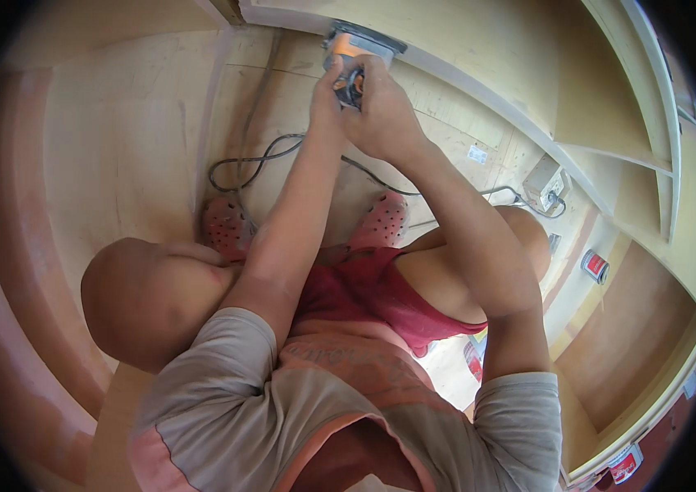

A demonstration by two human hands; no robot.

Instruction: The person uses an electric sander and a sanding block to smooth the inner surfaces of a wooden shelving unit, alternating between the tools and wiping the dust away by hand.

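Observation:
An orange, grey and black power sander (354,43) is at the top middle, its flat dark pad against the pale front edge of a wooden cabinet (438,72). My left hand (327,97) is closed round its left side, thumb up along the body. From the other side my right hand (383,115) wraps round the body and grips it as well. Both arms are stretched out in front of me. The fingers partly hide the grip, and the face of the pad is turned out of sight.
A dark cord (270,156) loops over the wooden boards near my pink clogs (382,220). At the right, a cable plugs into a socket box (546,187). A small red and white can (595,266) lies beside an open cabinet compartment (635,344). A wooden panel (122,148) rises at the left.

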